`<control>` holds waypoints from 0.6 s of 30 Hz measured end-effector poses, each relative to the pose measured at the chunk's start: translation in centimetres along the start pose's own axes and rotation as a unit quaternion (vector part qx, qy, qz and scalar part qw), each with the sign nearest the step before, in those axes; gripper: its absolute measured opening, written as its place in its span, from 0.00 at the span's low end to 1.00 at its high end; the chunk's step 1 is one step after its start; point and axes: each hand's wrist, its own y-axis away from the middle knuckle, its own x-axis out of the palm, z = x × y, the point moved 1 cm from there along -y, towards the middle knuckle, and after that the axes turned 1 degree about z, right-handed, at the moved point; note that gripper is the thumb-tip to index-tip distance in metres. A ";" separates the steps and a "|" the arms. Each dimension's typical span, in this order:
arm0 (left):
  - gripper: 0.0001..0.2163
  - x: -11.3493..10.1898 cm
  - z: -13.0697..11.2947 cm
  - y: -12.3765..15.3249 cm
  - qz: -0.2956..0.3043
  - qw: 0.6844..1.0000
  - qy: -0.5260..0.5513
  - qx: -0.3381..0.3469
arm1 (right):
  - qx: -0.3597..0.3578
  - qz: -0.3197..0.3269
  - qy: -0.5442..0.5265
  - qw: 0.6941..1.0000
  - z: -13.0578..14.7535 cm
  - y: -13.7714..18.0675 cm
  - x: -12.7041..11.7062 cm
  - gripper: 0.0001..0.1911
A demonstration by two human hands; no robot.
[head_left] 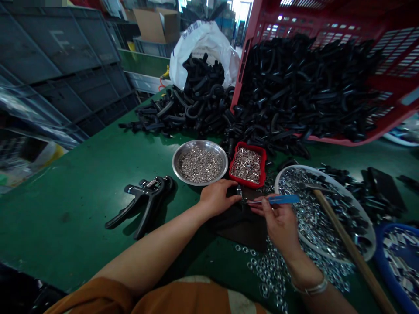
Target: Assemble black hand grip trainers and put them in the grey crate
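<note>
My left hand is closed, thumb and fingers pinching a small black part with bright metal fittings over a dark mat. My right hand grips a screwdriver with a blue handle; its shaft points left and its tip is at the held part. Much of that part is dark and hard to make out. To the left lie assembled black hand grip exercisers with a spring. Just beyond my hands are a steel bowl of small metal pieces and a red tray of metal pins.
A white basin of metal hardware stands at right, a hammer across it. Loose nuts lie before it. Black handles spill from a white sack and a red crate. A blue basin stands far right.
</note>
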 end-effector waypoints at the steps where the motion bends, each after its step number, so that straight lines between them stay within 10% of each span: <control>1: 0.19 0.0 0.0 0.0 -0.001 1.000 0.000 0.000 | 0.003 0.002 -0.001 1.000 0.0 0.0 0.1 0.10; 11: 0.19 0.1 0.1 -0.2 0.004 1.000 0.003 0.012 | 0.192 0.041 -0.181 0.964 -0.3 -0.7 -0.6 0.17; 18: 0.19 -0.5 -0.5 0.4 -0.035 0.996 -0.012 0.080 | -0.030 -0.013 0.088 0.996 1.8 -5.0 -1.1 0.14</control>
